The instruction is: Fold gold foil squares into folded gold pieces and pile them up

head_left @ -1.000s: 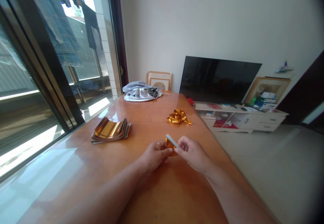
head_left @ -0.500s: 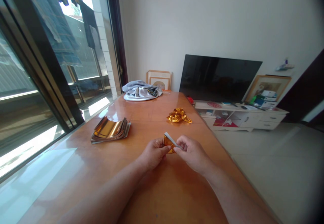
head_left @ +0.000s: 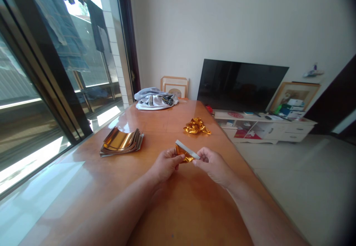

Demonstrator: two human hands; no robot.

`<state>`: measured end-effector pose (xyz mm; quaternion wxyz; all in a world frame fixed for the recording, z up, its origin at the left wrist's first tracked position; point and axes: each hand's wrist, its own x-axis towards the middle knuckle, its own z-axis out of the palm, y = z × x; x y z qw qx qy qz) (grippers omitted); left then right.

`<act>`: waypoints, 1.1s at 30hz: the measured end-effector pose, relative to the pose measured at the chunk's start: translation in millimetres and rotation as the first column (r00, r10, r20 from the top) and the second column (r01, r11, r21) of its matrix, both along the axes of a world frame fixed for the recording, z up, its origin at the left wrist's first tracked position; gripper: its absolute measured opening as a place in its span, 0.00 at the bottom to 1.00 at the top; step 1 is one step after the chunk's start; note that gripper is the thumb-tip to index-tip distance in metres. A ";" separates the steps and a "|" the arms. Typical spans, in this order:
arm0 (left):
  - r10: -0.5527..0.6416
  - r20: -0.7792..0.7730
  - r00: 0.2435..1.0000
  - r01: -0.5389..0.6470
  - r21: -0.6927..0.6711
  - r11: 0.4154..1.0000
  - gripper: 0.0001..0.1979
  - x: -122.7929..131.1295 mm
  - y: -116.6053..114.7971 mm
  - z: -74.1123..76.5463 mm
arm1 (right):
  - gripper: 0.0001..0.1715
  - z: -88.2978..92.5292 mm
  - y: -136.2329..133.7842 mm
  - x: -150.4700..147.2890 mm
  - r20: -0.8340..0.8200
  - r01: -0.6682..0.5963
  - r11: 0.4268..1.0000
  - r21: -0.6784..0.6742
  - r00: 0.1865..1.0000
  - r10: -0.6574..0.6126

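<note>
Both hands meet over the middle of the wooden table, pinching a small folded piece of gold foil paper with a white back. My left hand grips its left side with closed fingers. My right hand pinches its right end between thumb and fingertips. Beyond the hands lies a small heap of folded gold foil pieces. To the left a curled stack of gold foil sheets rests on the table.
A bundle of grey cloth lies at the far end of the table. Sliding glass doors run along the left. A dark TV and a low white cabinet stand at the right, across tiled floor.
Both hands have shifted slightly away from me and left, and the folded foil piece has turned so more of its white edge shows on top.
</note>
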<state>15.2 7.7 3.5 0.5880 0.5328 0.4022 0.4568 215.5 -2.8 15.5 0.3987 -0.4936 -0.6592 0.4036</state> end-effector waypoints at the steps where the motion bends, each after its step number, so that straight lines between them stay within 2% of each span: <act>1: -0.006 0.003 1.000 0.006 -0.001 1.000 0.16 -0.3 0.4 -0.6 | 0.11 -0.9 0.7 0.0 -0.002 0.000 1.000 0.018 1.000 0.000; 6: -0.036 0.033 0.999 0.036 -0.001 0.999 0.16 -0.8 1.2 -3.0 | 0.12 -6.2 4.5 0.0 0.043 0.045 0.994 0.099 0.998 -0.049; 10: -0.024 0.049 0.999 0.024 -0.005 1.000 0.16 -0.4 1.0 -3.3 | 0.08 -8.9 6.5 -1.0 0.031 0.067 0.979 0.190 0.997 -0.074; 13: -0.011 0.042 0.999 0.012 -0.019 1.000 0.16 0.1 0.6 -2.8 | 0.05 -9.8 6.9 -1.2 0.052 0.075 0.949 0.306 0.994 -0.095; 16: 0.006 0.018 1.000 -0.005 -0.031 1.000 0.15 0.5 0.4 -2.4 | 0.03 -9.3 4.9 -0.9 0.157 0.055 0.909 0.412 0.979 -0.131; 22: 0.025 0.044 0.999 -0.023 -0.054 0.998 0.14 0.6 1.0 -2.5 | 0.04 -5.2 -2.4 -3.6 0.278 -0.025 0.856 0.516 0.950 -0.140; 24: 0.024 0.044 0.999 -0.021 -0.052 0.998 0.14 0.3 0.9 -2.2 | 0.04 -4.2 -3.8 -4.9 0.264 -0.036 0.861 0.507 0.957 -0.116; 26: 0.016 0.034 0.999 -0.015 -0.043 0.999 0.15 0.3 0.2 -1.3 | 0.08 -4.1 -4.2 -5.8 0.212 -0.018 0.888 0.460 0.973 -0.090; 30: -0.026 0.023 0.999 0.026 -0.016 1.000 0.13 1.9 -3.8 3.1 | 0.17 -6.2 -1.8 -6.4 0.020 0.058 0.963 0.262 0.998 -0.065; 33: -0.080 0.018 0.997 0.080 0.005 0.997 0.12 3.8 -7.2 6.2 | 0.19 -7.6 0.1 -6.8 -0.135 0.055 0.994 0.097 0.990 -0.041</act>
